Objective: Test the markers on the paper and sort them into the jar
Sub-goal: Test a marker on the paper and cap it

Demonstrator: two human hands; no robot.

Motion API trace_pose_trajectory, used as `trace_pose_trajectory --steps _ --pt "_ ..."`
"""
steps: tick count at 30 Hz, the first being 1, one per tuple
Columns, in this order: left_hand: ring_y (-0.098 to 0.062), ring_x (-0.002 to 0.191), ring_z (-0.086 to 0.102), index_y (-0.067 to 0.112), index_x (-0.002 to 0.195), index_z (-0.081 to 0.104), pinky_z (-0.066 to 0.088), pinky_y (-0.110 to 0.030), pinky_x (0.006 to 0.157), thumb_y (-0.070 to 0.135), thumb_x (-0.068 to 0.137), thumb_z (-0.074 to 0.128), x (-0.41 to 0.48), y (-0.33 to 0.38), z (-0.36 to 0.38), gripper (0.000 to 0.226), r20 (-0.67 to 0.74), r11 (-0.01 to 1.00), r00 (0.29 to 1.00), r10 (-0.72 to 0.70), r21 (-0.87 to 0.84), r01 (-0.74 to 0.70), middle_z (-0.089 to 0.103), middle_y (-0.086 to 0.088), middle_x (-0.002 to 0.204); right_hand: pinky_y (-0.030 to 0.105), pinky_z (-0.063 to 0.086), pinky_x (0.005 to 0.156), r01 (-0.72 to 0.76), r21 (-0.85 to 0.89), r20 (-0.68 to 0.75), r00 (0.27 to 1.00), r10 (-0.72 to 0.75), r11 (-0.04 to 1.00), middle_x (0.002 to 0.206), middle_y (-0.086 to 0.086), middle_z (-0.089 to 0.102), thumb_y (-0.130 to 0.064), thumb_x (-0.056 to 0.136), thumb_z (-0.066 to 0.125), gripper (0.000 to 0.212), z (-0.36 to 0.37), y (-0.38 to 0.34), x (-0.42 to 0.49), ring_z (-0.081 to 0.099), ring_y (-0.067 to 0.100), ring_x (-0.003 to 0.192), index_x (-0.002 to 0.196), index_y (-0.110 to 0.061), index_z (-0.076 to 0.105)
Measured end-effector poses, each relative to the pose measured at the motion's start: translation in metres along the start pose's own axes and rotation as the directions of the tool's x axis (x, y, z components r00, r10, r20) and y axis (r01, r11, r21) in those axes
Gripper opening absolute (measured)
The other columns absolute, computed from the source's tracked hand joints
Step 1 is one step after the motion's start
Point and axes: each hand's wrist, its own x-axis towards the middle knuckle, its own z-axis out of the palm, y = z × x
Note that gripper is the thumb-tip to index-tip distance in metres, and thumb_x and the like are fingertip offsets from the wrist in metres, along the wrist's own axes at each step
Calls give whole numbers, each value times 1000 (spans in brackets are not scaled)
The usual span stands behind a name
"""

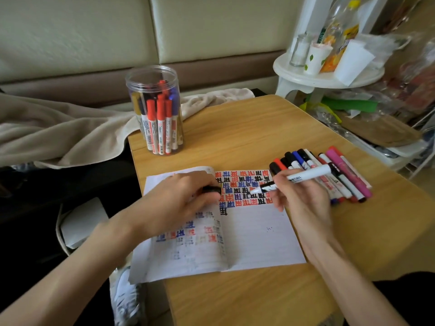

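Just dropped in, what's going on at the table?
A person is testing markers. The right hand holds a white marker, tip over the notebook page partly covered in red, blue and black marks. The left hand grips a black piece, likely its cap. Loose markers lie to the right; the jar holds others.

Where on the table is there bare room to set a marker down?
Bare wood on the table lies between the jar and the row of loose markers, and along the near edge below the notebook. The middle is crowded: the left hand, gripping a black cap, and the right hand, holding a marker, sit over the notebook.
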Motion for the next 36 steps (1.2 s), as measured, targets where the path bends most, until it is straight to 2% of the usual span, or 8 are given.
trace_pose_trajectory --steps 3,8,13,18,21,25,30,36 --pt "-1 97 57 36 116 65 49 -30 88 46 100 54 -3 -6 -1 22 60 998 998 -30 65 26 59 24 107 28 47 51 -47 19 0 999 47 999 70 14 68 -25 90 71 17 5 2 -1 60 21 59 98 -10 75" --pt "-1 96 59 41 115 63 50 -31 87 47 99 56 -5 -10 -1 18 72 998 997 -40 50 37 60 23 107 30 51 58 -110 -12 33 993 110 994 76 19 72 -11 94 73 8 16 11 -3 66 24 64 98 -4 75" --pt "-1 91 58 40 114 63 49 -29 84 45 99 58 -5 -10 2 17 52 997 998 -41 69 37 60 22 104 25 50 57 -46 -161 82 995 60 986 69 4 70 -5 94 73 5 22 22 -1 63 15 61 99 -5 72" --pt "1 88 56 41 113 62 48 -25 80 45 99 59 -4 -11 4 15 47 997 997 -54 66 51 59 23 103 49 56 64 36 -300 83 997 -11 953 71 6 73 -38 77 75 17 26 31 -2 68 21 66 91 -28 73" --pt "-1 90 57 40 114 62 49 -26 81 46 99 58 -4 -11 4 17 50 996 997 -59 76 55 59 23 105 46 54 65 62 -278 110 993 -32 958 71 8 72 -25 83 75 8 23 33 -2 65 21 66 90 -29 75" --pt "0 87 56 42 112 60 47 -24 78 46 98 59 -4 -10 5 14 45 996 997 -57 78 53 56 25 100 40 56 63 85 -309 111 992 -53 947 72 6 73 -34 79 73 13 23 35 -3 68 21 67 90 -28 75" --pt "4 86 55 44 109 58 43 -16 72 45 98 60 -4 -9 4 11 50 996 997 -56 72 53 55 26 96 45 58 66 88 -314 120 991 -52 945 75 4 75 -24 86 77 5 22 36 -3 70 26 71 90 -25 75" --pt "4 85 55 43 110 59 43 -16 70 43 98 61 -3 -9 5 11 43 996 998 -51 74 48 55 27 94 32 54 63 96 -309 154 987 -50 946 74 -6 75 -10 91 76 11 26 32 -4 70 14 69 92 -20 74"
